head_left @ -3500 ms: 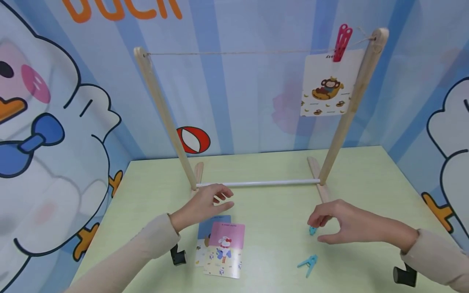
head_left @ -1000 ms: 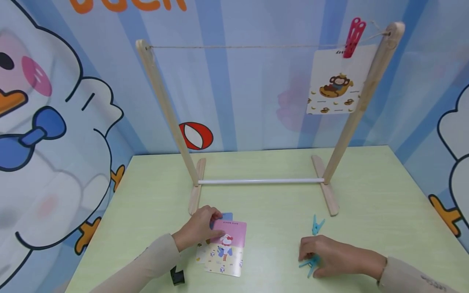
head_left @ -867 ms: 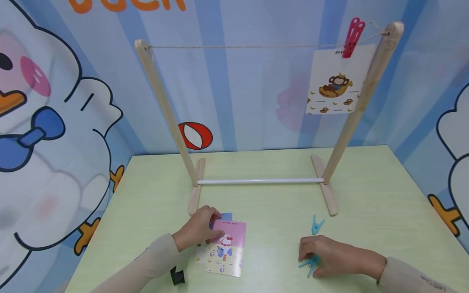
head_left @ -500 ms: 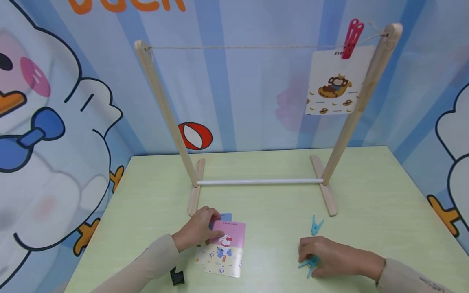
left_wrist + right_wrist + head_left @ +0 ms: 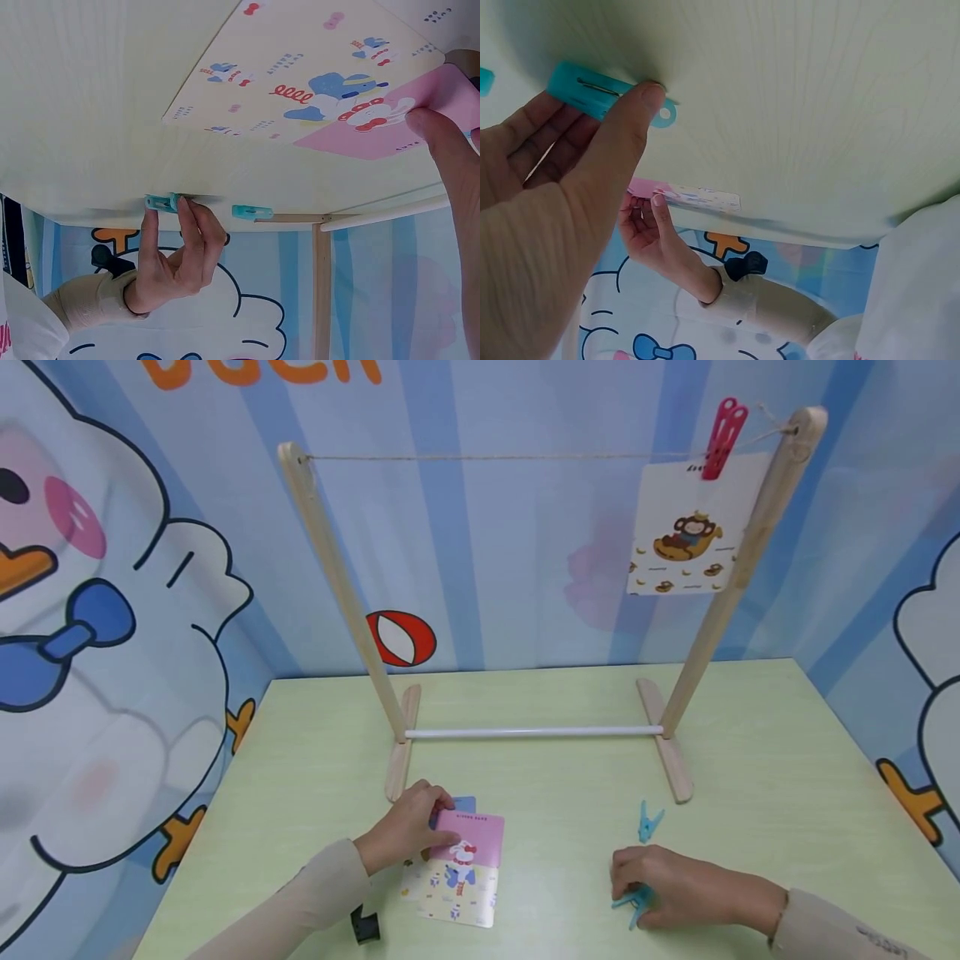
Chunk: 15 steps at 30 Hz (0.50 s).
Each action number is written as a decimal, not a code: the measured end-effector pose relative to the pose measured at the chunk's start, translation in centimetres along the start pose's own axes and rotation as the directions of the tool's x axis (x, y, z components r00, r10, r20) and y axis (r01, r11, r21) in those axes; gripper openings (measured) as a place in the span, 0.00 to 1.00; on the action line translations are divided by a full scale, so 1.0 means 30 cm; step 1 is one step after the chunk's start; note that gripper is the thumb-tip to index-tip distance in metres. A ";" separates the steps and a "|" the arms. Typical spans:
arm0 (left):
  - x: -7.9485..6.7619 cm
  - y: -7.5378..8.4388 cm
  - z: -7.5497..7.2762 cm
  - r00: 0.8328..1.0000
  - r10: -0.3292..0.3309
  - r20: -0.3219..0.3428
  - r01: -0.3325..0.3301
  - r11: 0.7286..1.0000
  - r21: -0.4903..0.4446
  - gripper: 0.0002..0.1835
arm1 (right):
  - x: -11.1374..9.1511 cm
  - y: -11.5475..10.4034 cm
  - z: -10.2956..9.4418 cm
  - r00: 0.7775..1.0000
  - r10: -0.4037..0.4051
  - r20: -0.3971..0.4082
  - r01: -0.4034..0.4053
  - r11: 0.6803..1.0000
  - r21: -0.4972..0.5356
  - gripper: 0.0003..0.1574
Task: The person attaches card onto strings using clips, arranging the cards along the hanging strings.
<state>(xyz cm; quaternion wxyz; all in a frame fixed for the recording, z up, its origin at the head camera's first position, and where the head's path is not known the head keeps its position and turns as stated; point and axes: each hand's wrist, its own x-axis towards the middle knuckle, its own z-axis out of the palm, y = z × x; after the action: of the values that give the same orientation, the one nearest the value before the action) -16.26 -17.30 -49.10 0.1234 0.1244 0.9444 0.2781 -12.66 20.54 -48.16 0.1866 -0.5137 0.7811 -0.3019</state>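
"Two hands are busy down here, closest to us. What has the left one got?"

"The left hand [image 5: 408, 831] pinches the upper left of the pink-topped card [image 5: 476, 889], thumb flat on its printed face. That card overlaps a blue-topped card [image 5: 465, 803], which peeks out above it and along its left side."

"And the right hand [image 5: 678, 881]?"

"It's gripping a light-blue clothespin [image 5: 639, 900], thumb at one end, fingers at the other. It's right down by the pale green table [image 5: 555, 827]; whether the clothespin touches the wood, I can't tell from where I stand."

"There's another one, isn't there?"

"Yes, a second light-blue clothespin [image 5: 648, 823], lying just beyond the right hand's knuckles, apart from the first."

"What's past that?"

"A wooden stand [image 5: 707, 652]: two feet on the tabletop, a white rod [image 5: 532, 732] joining them low down, and an upright on each side. A thin string [image 5: 480, 457] runs between the tops."

"Something's hanging on it."

"A monkey card [image 5: 686, 539], close to the right-hand post, with a hot-pink clip [image 5: 724, 439] at its top edge."

"And at the back?"

"A blue striped backdrop [image 5: 510, 568] with a red-and-white ball printed on it."
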 end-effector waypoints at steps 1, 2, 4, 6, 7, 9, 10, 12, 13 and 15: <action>0.001 0.001 -0.001 1.000 -0.001 0.001 0.001 1.000 -0.002 0.22 | 0.000 0.000 0.000 1.000 0.003 0.003 -0.003 1.000 0.003 0.16; 0.002 0.001 -0.002 1.000 0.000 0.002 0.000 1.000 -0.003 0.22 | 0.001 0.000 0.000 1.000 0.007 0.006 -0.007 1.000 0.003 0.16; 0.004 0.003 -0.004 1.000 0.001 0.004 -0.001 1.000 -0.007 0.21 | 0.002 -0.001 0.000 1.000 0.014 0.011 -0.014 1.000 0.005 0.15; 0.004 0.003 -0.005 1.000 0.004 0.004 -0.004 1.000 -0.013 0.21 | 0.003 0.001 0.000 1.000 0.016 0.013 -0.016 1.000 0.001 0.15; 0.004 0.003 -0.006 1.000 0.005 0.004 -0.005 1.000 -0.018 0.21 | 0.004 0.000 -0.001 1.000 0.016 0.014 -0.016 1.000 -0.001 0.15; 0.002 0.004 -0.006 1.000 0.007 0.004 -0.007 1.000 -0.029 0.21 | 0.005 0.000 0.000 1.000 0.010 0.011 -0.010 1.000 -0.006 0.15; 0.001 0.004 -0.006 1.000 0.009 0.003 -0.009 0.999 -0.034 0.20 | 0.006 -0.001 0.001 1.000 0.005 0.007 -0.005 1.000 -0.006 0.14; -0.003 0.004 -0.006 1.000 0.013 0.000 -0.013 0.999 -0.043 0.20 | 0.006 -0.002 0.003 1.000 -0.011 -0.004 0.011 1.000 -0.007 0.14; -0.004 0.004 -0.005 1.000 0.015 -0.002 -0.015 0.999 -0.045 0.21 | 0.006 -0.002 0.005 1.000 -0.018 -0.010 0.018 1.000 -0.006 0.14; -0.009 0.003 -0.004 1.000 0.020 -0.007 -0.021 0.999 -0.047 0.21 | 0.006 -0.002 0.009 0.999 -0.029 -0.023 0.029 1.000 0.000 0.13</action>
<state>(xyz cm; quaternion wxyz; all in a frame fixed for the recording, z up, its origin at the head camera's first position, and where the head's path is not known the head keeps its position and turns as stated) -16.04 -17.37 -48.91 0.1202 0.1301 0.9367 0.3019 -12.54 20.28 -48.30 0.1734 -0.5214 0.7757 -0.3105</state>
